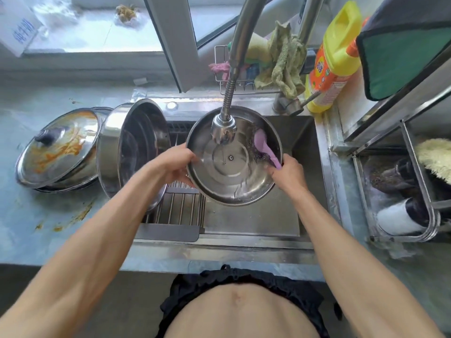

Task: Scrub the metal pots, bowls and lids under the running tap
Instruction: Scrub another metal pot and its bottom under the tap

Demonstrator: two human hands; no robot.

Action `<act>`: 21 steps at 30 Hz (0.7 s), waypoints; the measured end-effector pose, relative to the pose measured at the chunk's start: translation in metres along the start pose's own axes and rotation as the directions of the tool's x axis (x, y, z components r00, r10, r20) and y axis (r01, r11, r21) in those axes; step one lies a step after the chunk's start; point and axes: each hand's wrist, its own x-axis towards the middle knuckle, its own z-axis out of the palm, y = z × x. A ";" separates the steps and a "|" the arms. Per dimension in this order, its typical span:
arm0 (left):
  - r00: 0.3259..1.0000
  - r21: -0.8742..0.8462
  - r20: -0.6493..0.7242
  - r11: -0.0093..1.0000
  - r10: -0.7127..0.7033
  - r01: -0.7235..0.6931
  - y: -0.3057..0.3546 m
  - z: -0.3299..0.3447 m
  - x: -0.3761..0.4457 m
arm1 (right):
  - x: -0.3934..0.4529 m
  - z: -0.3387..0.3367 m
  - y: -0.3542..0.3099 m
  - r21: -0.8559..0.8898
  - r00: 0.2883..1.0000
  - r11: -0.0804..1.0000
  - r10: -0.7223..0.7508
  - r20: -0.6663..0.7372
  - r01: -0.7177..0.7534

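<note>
two hands [174,164] [288,173] scrub one lid [231,176] (one brush [266,148]).

Lid [229,167]: shiny silver steel, gripped at its rim by the left hand [174,164].
Scrubber [264,148]: lilac-pink handle with a dark, speckled pad, held by the right hand [289,173].
Pot [133,152]: bright silver, just left of the left hand.
Glass lid [61,145]: smeared with orange streaks, black knob, further left.
Counter [36,215]: pale blue-grey, spotted with orange.
Detergent bottle [334,57]: yellow, orange label, beyond the right hand.
Cloth [285,59]: faded green.
Sponge [218,68]: pink.
</note>
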 end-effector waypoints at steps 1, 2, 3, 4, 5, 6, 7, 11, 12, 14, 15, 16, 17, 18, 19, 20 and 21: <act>1.000 -0.008 -0.003 1.000 0.018 -0.018 -0.003 0.003 -0.001 | 0.000 -0.001 -0.002 -0.062 0.999 0.997 -0.045 -0.011 0.044; 0.999 -0.014 -0.010 0.999 0.043 -0.043 -0.006 0.007 -0.001 | -0.001 -0.002 -0.006 -0.170 0.993 0.980 -0.108 -0.038 0.101; 0.998 -0.023 -0.013 0.998 0.065 -0.066 -0.010 0.013 0.000 | -0.003 -0.001 -0.007 -0.333 0.981 0.930 -0.184 -0.059 0.155; 0.996 -0.039 -0.041 0.996 0.083 -0.085 -0.015 0.018 0.001 | -0.007 0.001 -0.009 -0.502 0.965 0.841 -0.258 -0.045 0.202; 0.991 -0.059 -0.092 0.993 0.100 -0.106 -0.020 0.023 0.003 | -0.011 0.003 -0.010 -0.632 0.952 0.737 -0.307 0.005 0.241; 0.982 -0.090 -0.159 0.989 0.104 -0.119 -0.026 0.029 0.006 | -0.015 0.006 -0.012 -0.699 0.951 0.667 -0.303 0.059 0.255; 0.966 -0.129 -0.235 0.981 0.109 -0.142 -0.030 0.035 0.008 | -0.019 0.009 -0.014 -0.734 0.956 0.624 -0.269 0.118 0.266; 0.878 -0.160 -0.430 0.939 0.211 -0.304 -0.049 0.065 0.012 | -0.040 0.041 -0.033 -0.667 0.930 0.680 -0.057 0.364 0.303; 0.862 -0.168 -0.451 0.927 0.231 -0.336 -0.054 0.070 0.013 | -0.044 0.049 -0.039 -0.592 0.908 0.748 -0.033 0.417 0.299; 0.838 -0.193 -0.486 0.904 0.250 -0.381 -0.063 0.076 0.016 | -0.048 0.056 -0.050 -0.407 0.874 0.873 -0.042 0.485 0.268; 0.832 -0.211 -0.499 0.897 0.242 -0.388 -0.065 0.076 0.016 | -0.049 0.051 -0.055 -0.307 0.861 0.924 -0.045 0.507 0.229; 0.834 -0.231 -0.508 0.898 0.217 -0.375 -0.067 0.076 0.019 | -0.048 0.046 -0.059 -0.224 0.852 0.957 -0.041 0.521 0.183; 0.839 -0.257 -0.509 0.895 0.195 -0.364 -0.068 0.074 0.022 | -0.047 0.039 -0.061 -0.187 0.847 0.967 -0.048 0.529 0.172; 0.845 -0.281 -0.505 0.892 0.176 -0.354 -0.069 0.071 0.025 | -0.046 0.034 -0.064 -0.204 0.846 0.957 -0.070 0.529 0.207; 0.849 -0.292 -0.501 0.892 0.165 -0.346 -0.070 0.067 0.029 | -0.044 0.031 -0.065 -0.293 0.858 0.917 -0.091 0.506 0.270; 0.851 -0.284 -0.500 0.897 0.163 -0.338 -0.068 0.065 0.028 | -0.043 0.029 -0.064 -0.410 0.880 0.854 -0.108 0.462 0.320; 0.850 -0.262 -0.499 0.906 0.169 -0.334 -0.066 0.063 0.025 | -0.041 0.028 -0.062 -0.529 0.903 0.777 -0.112 0.416 0.340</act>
